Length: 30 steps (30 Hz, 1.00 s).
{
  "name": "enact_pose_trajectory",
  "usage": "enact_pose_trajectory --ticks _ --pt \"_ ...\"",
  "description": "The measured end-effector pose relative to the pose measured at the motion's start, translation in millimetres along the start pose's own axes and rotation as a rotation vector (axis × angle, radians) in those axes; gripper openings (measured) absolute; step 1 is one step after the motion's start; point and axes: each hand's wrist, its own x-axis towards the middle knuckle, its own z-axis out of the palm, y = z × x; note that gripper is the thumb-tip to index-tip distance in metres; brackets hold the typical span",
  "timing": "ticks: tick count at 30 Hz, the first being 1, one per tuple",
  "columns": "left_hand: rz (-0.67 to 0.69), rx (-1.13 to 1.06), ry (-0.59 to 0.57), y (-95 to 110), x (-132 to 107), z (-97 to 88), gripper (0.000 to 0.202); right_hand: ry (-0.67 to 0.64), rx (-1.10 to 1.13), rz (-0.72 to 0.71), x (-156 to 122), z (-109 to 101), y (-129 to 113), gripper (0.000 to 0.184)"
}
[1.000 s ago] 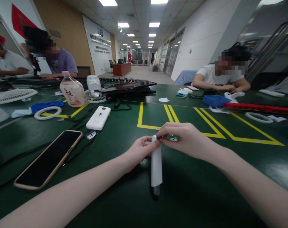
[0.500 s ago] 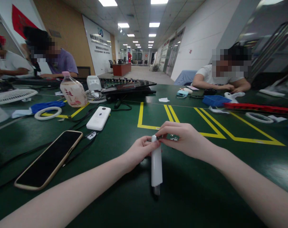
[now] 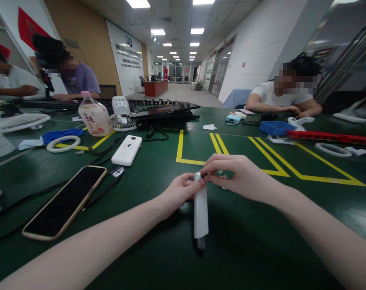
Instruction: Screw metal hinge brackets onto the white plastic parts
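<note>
Upright over the table in front of me is a long white plastic handle (image 3: 201, 217) with a dark, shiny lower end. My left hand (image 3: 183, 189) is closed around its upper part, thumb across the front. At its top, my right hand (image 3: 231, 175) pinches a small dark piece (image 3: 202, 175) against the handle's end; its exact kind is too small to make out. Just beyond the right fingers, several tiny shiny metal parts (image 3: 221, 173) lie on the table, partly covered by the hand.
Left lie a phone (image 3: 65, 201), a white power bank (image 3: 127, 150) marked 4 and cables. A peach drink bottle (image 3: 94, 117), a small white fan (image 3: 121, 106) and a dark panel (image 3: 166, 112) stand farther back. Yellow tape (image 3: 195, 162) marks the green table. Across it, a person (image 3: 285, 96) sits near a blue tray (image 3: 275, 128).
The whole view has shifted slightly, moving things a little to the right. My hands keep almost the same hold on the white handle, with small movement of the right fingers at its top.
</note>
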Motion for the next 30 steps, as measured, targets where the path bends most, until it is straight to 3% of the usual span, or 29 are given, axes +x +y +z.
enact_pose_trajectory --ticks 12,16,20,24,27,30 --pt "0.007 -0.028 -0.002 -2.0 1.6 -0.8 0.051 0.009 -0.039 -0.011 1.9 11.8 9.5 0.018" --pt "-0.024 -0.015 0.026 -1.1 0.9 -0.1 0.049 0.006 -0.069 0.002 -0.4 -4.5 13.7 0.021" --pt "-0.063 -0.001 0.015 3.1 -1.8 1.0 0.044 0.037 -0.17 0.136 -8.7 -30.4 30.8 0.03" --pt "-0.076 0.015 0.0 5.5 -2.7 0.9 0.041 -0.178 -0.219 0.324 -17.0 -37.1 57.7 0.03" --pt "-0.063 0.021 -0.022 5.2 -2.3 -0.4 0.042 -0.376 -0.202 0.477 -18.9 -26.3 70.9 0.033" --pt "-0.06 0.029 -0.039 5.0 -2.2 -0.5 0.044 -0.454 -0.211 0.568 -17.2 -13.4 73.6 0.037"
